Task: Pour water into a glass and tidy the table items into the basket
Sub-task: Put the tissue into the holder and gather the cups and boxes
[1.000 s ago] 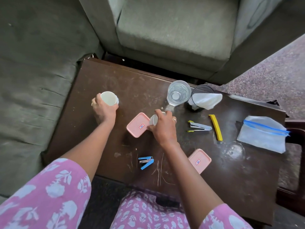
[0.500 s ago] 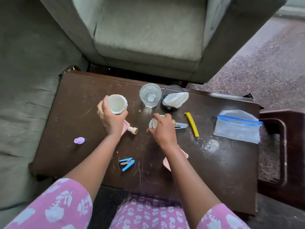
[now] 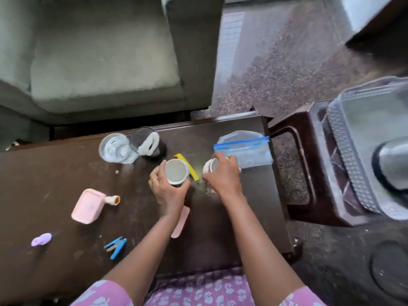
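My left hand (image 3: pixel 167 191) grips a small white jar (image 3: pixel 176 172), open end up, over the dark table (image 3: pixel 44 173). My right hand (image 3: pixel 223 177) holds a small white ribbed lid (image 3: pixel 209 166) just right of it. A glass of water (image 3: pixel 116 147) stands at the table's back edge beside a black mesh cup (image 3: pixel 152 146) with something white in it. The clear plastic basket (image 3: pixel 362 151) sits on a brown stool (image 3: pixel 309 173) at the right, with a steel bottle (image 3: pixel 391 164) in it.
On the table lie a zip bag with a blue seal (image 3: pixel 245 151), a yellow clip (image 3: pixel 187 164), a pink box (image 3: pixel 87 206), a small orange-tipped tube (image 3: pixel 113 199), a blue stapler (image 3: pixel 116 247), a purple piece (image 3: pixel 40 239) and a pink lid (image 3: pixel 181 221). A grey sofa is behind.
Both hands have moved right along the table with the jar and lid, toward the zip bag. The view has swung right, bringing the stool and basket into sight.
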Motion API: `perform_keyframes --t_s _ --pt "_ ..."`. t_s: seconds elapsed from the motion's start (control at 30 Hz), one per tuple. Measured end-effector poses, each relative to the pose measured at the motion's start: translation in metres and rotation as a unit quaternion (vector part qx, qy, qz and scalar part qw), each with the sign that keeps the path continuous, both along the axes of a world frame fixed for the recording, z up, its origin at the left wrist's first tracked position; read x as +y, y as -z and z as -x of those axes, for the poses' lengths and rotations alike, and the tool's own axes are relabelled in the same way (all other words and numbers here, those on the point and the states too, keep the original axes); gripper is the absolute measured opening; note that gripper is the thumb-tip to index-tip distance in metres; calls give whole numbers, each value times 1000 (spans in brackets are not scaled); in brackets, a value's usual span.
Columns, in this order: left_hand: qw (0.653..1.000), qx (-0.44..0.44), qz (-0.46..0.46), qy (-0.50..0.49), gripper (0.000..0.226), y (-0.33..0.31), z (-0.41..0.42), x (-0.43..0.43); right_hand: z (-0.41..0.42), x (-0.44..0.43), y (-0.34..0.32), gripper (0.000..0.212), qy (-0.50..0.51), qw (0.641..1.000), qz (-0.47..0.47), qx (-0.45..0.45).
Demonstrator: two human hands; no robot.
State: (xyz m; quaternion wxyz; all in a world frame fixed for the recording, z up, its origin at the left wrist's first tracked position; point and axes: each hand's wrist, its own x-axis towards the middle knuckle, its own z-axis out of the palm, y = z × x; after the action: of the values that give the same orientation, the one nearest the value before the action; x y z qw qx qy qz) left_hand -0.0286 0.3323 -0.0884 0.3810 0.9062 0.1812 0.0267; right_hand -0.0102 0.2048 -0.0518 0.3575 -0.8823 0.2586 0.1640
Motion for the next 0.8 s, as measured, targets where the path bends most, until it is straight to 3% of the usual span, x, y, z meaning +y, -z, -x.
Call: perform_keyframes --t_s 0.23,0.47,0.6,0.8 --pt "985 -29 78 153 75 -46 -51 -146 -7 -128 -55 59 158 984 15 -75" --pt "941 -69 104 314 72 -100 -99 -314 -7 -272 -94 64 356 920 98 -130" --pt "907 -35 97 408 70 -101 -107 -389 -6 -326 -90 66 381 906 126 -131" --pt "889 29 9 458 65 -71 -122 -452 -17 -370 -59 61 390 903 136 -119"
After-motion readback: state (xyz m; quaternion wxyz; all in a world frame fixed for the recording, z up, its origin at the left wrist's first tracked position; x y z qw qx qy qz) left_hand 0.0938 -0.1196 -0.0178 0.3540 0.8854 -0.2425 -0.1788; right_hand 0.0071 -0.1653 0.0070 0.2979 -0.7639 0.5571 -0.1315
